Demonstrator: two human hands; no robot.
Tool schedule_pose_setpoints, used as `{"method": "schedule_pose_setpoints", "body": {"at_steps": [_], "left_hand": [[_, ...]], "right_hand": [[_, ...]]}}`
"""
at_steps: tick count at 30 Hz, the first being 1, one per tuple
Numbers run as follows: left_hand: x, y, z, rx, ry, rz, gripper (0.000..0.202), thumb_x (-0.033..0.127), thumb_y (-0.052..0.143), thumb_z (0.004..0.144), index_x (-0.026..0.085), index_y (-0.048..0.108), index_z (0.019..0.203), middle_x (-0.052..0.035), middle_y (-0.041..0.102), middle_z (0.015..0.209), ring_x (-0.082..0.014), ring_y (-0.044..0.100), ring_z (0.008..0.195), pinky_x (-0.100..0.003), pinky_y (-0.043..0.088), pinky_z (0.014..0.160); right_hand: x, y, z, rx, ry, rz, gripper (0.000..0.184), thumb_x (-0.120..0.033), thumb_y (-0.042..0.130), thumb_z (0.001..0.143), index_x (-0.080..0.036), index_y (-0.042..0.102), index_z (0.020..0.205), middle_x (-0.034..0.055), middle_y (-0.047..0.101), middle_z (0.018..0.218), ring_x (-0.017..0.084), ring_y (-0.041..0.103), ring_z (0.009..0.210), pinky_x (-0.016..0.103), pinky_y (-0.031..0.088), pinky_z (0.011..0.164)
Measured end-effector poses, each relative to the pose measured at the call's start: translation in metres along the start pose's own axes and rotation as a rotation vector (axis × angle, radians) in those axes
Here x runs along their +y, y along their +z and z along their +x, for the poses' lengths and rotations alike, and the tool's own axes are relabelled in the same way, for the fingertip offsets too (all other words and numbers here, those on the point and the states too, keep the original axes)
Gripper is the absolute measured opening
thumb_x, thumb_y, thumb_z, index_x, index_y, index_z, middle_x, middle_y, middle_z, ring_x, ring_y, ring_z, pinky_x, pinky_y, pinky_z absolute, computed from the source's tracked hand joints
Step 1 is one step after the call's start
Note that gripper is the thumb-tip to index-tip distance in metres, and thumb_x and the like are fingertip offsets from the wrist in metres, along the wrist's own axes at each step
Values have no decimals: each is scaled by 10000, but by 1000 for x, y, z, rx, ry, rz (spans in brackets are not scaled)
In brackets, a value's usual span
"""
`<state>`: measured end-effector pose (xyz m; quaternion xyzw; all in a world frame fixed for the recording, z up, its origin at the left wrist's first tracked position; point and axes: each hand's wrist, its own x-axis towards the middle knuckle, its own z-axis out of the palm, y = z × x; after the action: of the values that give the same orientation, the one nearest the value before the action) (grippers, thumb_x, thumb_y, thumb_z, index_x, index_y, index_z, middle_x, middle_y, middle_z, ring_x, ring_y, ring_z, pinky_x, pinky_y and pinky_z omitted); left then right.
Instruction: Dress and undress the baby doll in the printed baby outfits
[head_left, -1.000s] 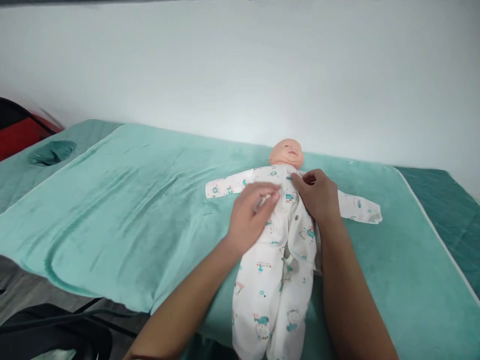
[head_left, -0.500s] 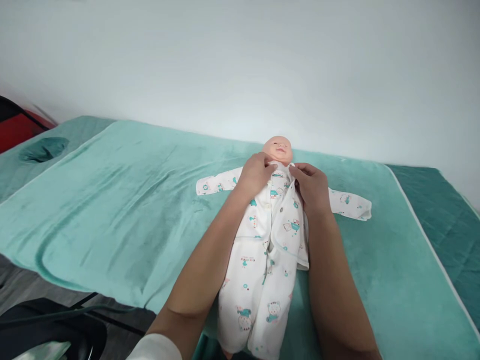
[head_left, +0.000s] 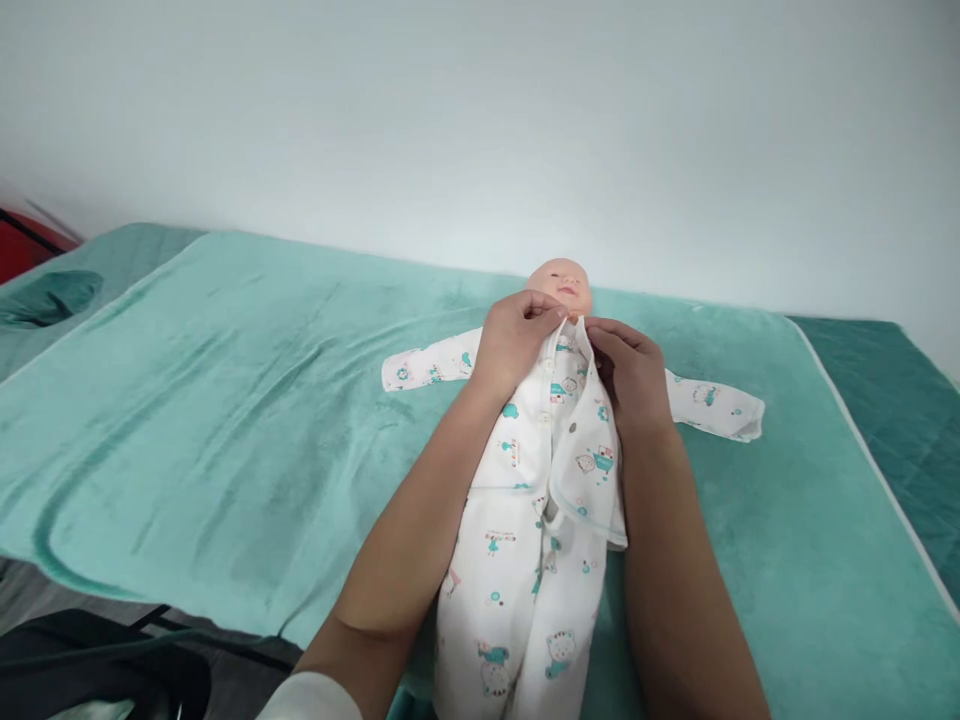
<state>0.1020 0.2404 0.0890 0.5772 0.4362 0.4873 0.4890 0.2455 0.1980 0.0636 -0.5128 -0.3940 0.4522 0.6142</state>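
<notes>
A baby doll [head_left: 564,283] lies on its back, dressed in a white printed baby jacket [head_left: 508,455] and matching white trousers [head_left: 487,600]. Both sleeves stretch out sideways on the bed. My left hand [head_left: 516,335] is closed in a pinch on the jacket's edge at the neck, just below the doll's chin. Opposite it, my right hand [head_left: 626,370] pinches the other front edge by the collar. The two edges are close together at the top, while lower down the front hangs open over the trousers. Snap buttons show along the front.
A green plush cover [head_left: 225,400] spreads over the massage bed, with a face hole [head_left: 52,298] at the left end. Behind it rises a pale wall [head_left: 480,130]. A black chair-like object [head_left: 105,660] stands at lower left; something red [head_left: 26,245] is at far left.
Both hands have lifted the collar edges slightly upward and drawn them nearer each other under the chin. The camera view has shifted a little, so the doll appears slightly larger.
</notes>
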Motion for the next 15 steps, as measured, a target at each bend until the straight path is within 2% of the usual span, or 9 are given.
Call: {"method": "schedule_pose_setpoints", "body": {"at_steps": [2,6,15], "left_hand": [[-3,0,0,-18,6,40,83,236,672,842,175,719,811,-32,744,848,-141,649,788,-277,493,755],[-9,-1,-1,-36,48,88,65,231,668,841,184,711,827,-29,745,869,-148,656,814,-281,494,763],[-8,-3,-3,-87,84,179,89,235,604,890,192,677,861,-1,689,797,-114,585,715,-259,433,679]], "right_hand": [[0,0,0,-6,-5,-16,168,-309,722,759,-225,792,887,-9,654,722,139,578,655,281,470,640],[-2,2,-2,12,-63,-98,189,-330,787,741,-223,787,897,-2,704,830,145,616,765,284,496,731],[-8,7,-2,-13,-67,-271,262,-294,792,726,-174,752,955,25,718,872,156,636,788,302,521,765]]}}
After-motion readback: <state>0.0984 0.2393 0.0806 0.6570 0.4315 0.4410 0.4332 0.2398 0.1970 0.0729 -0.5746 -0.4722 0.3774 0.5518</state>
